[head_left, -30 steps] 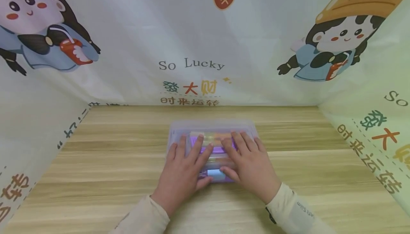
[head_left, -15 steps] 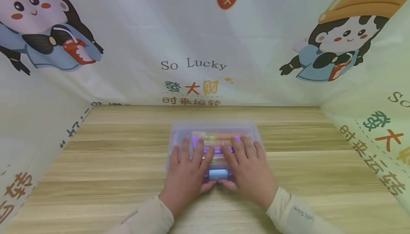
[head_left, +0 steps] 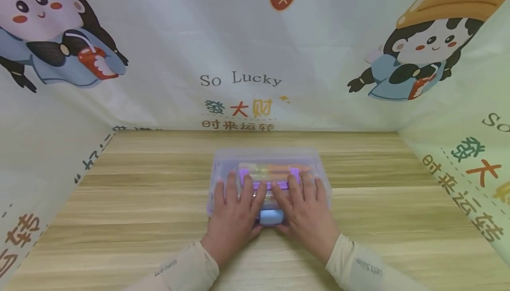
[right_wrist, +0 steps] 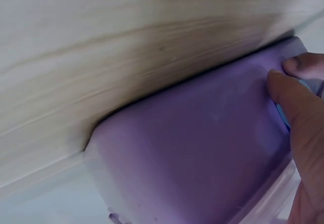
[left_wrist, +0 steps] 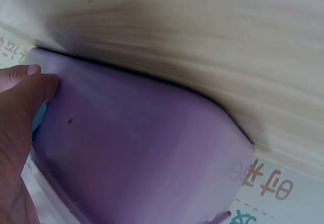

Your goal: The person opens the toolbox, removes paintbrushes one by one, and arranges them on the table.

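A translucent purple plastic pencil box lies on the wooden table, its lid down. Through the lid show orange and clear pen-like items and a purple piece. At the front middle sits a light-blue latch. My left hand rests on the lid's left half with fingers spread and straight; my right hand does the same on the right. Both thumbs reach down the front by the latch. In the wrist views, the thumb tips touch the purple front wall, beside the partly hidden latch.
The wooden tabletop extends around the box. White printed cloth with cartoon figures and lettering stands as walls at the back and both sides.
My thumbs have slid from the top front of the lid down over the front edge beside the latch. My fingers have drawn slightly nearer; the box stays in place.
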Demonstrator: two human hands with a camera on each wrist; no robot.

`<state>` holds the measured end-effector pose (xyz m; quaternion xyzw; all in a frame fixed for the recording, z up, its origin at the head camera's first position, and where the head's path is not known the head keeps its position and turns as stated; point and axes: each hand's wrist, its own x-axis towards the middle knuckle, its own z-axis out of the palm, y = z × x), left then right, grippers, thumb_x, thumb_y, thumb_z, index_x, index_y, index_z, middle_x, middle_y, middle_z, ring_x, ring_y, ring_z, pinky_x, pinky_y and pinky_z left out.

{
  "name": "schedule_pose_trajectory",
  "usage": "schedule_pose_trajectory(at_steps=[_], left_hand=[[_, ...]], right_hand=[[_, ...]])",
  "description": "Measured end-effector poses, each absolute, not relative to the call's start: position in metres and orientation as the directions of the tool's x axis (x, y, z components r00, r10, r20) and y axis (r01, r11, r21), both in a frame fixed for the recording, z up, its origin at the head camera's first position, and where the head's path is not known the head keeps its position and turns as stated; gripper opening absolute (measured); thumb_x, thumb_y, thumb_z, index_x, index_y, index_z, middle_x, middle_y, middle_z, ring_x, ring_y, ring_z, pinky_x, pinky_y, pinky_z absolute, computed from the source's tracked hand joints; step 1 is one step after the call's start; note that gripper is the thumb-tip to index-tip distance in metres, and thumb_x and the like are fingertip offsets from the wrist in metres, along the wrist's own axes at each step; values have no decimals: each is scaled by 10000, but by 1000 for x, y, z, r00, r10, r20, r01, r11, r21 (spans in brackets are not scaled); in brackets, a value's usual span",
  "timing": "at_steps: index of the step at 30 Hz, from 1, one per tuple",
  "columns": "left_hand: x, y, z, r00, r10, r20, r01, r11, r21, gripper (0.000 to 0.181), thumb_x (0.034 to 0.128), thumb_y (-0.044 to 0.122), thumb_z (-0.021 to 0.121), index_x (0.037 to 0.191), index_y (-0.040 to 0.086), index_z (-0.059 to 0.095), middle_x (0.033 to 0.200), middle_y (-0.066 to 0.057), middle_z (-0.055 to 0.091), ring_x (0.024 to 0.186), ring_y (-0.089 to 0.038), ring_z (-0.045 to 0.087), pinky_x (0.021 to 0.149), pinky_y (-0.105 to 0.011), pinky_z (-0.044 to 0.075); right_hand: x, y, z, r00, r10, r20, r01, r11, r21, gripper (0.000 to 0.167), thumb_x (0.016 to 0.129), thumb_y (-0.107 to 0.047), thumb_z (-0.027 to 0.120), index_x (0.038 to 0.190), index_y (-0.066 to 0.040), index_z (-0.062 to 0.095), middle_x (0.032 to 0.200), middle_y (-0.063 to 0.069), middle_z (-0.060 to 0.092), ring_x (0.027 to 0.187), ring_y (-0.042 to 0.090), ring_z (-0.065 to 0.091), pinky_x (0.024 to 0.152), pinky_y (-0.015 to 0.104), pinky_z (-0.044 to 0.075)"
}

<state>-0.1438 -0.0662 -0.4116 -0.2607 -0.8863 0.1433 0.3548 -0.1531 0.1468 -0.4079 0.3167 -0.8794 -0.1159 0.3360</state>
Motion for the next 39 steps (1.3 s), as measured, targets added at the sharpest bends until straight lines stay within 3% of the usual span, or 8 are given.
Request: schedule_pose_trajectory(at_steps=[9, 21, 28, 39], left_hand=[[-145, -66, -412, -604, 560, 567, 364, 827, -429, 1035, 631, 724, 739, 1407, 107, 438, 1296, -225, 501, 1216, -533, 454, 925, -628, 396], [-146, -66, -414, -546, 547, 635, 406, 835, -371, 1005, 581, 686, 776, 1353, 106, 494, 1267, -237, 540, 1191, -529, 481, 908, -627, 402], [-148, -68, -416, -493, 540, 682, 456, 828, -326, 902, 599, 620, 778, 1318, 156, 494, 1255, -245, 539, 1186, -537, 485, 900, -652, 393], [-149, -67, -415, -484, 541, 688, 437, 830, -346, 850, 612, 614, 724, 1290, 148, 506, 1248, -247, 557, 1186, -534, 494, 889, -660, 404]], right_hand=[[-160, 147, -411, -508, -634, 584, -499, 769, 400, 1005, 566, -697, 799, 1330, -125, 485, 1239, 267, 532, 1167, 516, 491, 904, 651, 418], [-161, 149, -415, -438, -628, 643, -528, 759, 381, 968, 544, -632, 819, 1283, -101, 488, 1195, 270, 564, 1137, 520, 522, 871, 657, 436], [-159, 147, -412, -440, -632, 638, -504, 762, 407, 903, 593, -633, 759, 1265, -89, 500, 1193, 258, 569, 1153, 503, 526, 878, 651, 431], [-159, 147, -410, -458, -639, 619, -497, 761, 418, 925, 587, -655, 748, 1273, -88, 495, 1207, 262, 554, 1156, 510, 513, 886, 660, 421]])
